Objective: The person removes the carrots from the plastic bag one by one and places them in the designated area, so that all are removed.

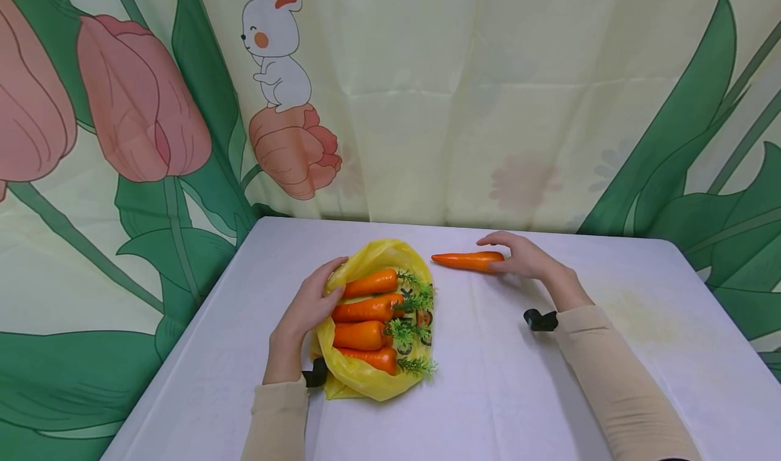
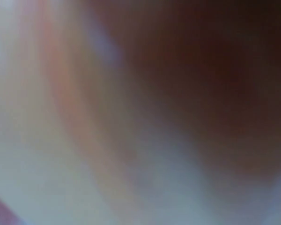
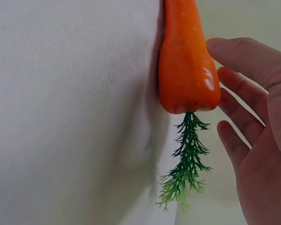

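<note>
My left hand [image 1: 308, 305] grips the left rim of a yellow plastic bag [image 1: 381, 386], its thumb over the edge and fingers along the outside. Several orange toy carrots [image 1: 360, 335] lie side by side in the bag's mouth, their leafy green tops [image 1: 421, 366] pointing right. Farther back, a single carrot [image 1: 466, 262] lies on the table, its tip toward the bag. Around the thick end of that carrot, my right hand [image 1: 525, 256] has its fingers spread. The right wrist view shows a fingertip [image 3: 215, 46] right at the carrot's side and a green sprig [image 3: 189, 145] below. The left wrist view is blurred.
A white cloth covers the table [image 1: 482, 393]. Behind it hangs a pale curtain [image 1: 415, 108] printed with tulips and a rabbit, close to the table's back edge. Black wrist cameras [image 1: 540, 320] jut out from both sleeves.
</note>
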The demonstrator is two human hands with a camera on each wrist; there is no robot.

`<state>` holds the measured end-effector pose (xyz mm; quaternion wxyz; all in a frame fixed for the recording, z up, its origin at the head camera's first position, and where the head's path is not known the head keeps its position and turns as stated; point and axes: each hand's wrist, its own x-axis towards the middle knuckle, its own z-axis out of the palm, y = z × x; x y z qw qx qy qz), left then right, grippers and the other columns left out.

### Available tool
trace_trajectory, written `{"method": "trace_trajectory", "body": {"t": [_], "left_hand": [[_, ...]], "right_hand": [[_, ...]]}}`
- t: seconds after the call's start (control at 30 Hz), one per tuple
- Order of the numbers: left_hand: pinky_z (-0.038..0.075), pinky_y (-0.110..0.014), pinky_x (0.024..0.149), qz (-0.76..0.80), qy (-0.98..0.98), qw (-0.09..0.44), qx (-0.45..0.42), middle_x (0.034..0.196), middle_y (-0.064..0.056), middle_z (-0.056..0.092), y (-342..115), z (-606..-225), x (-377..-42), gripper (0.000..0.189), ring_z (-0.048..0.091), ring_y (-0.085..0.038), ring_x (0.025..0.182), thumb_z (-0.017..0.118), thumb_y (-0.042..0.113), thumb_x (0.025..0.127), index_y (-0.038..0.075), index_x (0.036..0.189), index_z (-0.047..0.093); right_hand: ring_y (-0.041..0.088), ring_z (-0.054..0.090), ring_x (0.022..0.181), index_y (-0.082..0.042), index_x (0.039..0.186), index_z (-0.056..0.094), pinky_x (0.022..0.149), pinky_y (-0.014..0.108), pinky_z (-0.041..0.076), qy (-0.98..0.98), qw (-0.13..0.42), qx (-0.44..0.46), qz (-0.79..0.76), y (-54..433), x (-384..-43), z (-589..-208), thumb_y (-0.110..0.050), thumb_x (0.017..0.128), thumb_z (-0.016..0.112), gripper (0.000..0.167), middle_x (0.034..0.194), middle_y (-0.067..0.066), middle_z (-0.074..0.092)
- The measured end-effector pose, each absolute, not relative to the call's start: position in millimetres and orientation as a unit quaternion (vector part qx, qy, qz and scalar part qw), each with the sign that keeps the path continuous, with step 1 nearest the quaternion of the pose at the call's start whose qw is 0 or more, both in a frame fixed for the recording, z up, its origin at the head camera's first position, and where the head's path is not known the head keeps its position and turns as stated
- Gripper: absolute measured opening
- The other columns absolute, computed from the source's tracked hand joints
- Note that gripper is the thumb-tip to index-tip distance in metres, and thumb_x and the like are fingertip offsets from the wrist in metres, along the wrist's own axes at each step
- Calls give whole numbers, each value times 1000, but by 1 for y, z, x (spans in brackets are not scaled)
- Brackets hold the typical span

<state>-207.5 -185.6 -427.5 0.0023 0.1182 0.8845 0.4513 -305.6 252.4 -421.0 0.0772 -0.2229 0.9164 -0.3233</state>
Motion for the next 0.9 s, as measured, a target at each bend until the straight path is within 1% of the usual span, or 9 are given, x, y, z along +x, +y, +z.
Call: {"method": "trace_trajectory", "body": {"t": [0.33,0.47,0.57,0.67,0.9], "left_hand": [[30,-56,114,446,887,-1,118,152,-8,45,-185,-427,-208,53,42,-31,137,55,11,101,15,153,43],[30,-56,114,448,885,0,122,153,-9,45,-185,-427,-208,53,42,-32,137,55,10,101,14,153,43],[30,-56,114,450,885,1,121,152,-9,45,-185,-427,-208,53,42,-32,137,55,10,101,14,153,43],[30,-56,114,450,885,0,118,152,-8,45,-185,-428,-208,53,42,-31,137,55,11,101,14,153,43],[29,-56,115,445,888,-3,117,152,-8,45,-185,-427,-209,53,42,-31,138,55,10,100,15,152,43]], "right_hand": [[39,48,124,-6,140,58,103,58,40,910,59,-244,-330,246,-301,-416,-7,91,71,50,138,20,55],[41,47,126,-5,139,58,104,59,38,902,51,-261,-340,239,-299,-413,-6,91,71,50,139,18,55],[39,47,128,-6,138,59,107,60,36,902,48,-267,-336,230,-298,-411,-9,91,73,50,140,16,55],[38,48,129,-7,137,60,107,60,37,903,45,-269,-331,221,-298,-407,-11,89,76,50,140,14,55],[43,51,124,-8,135,62,103,59,40,892,28,-298,-340,202,-299,-404,-12,89,78,49,138,12,57]]}}
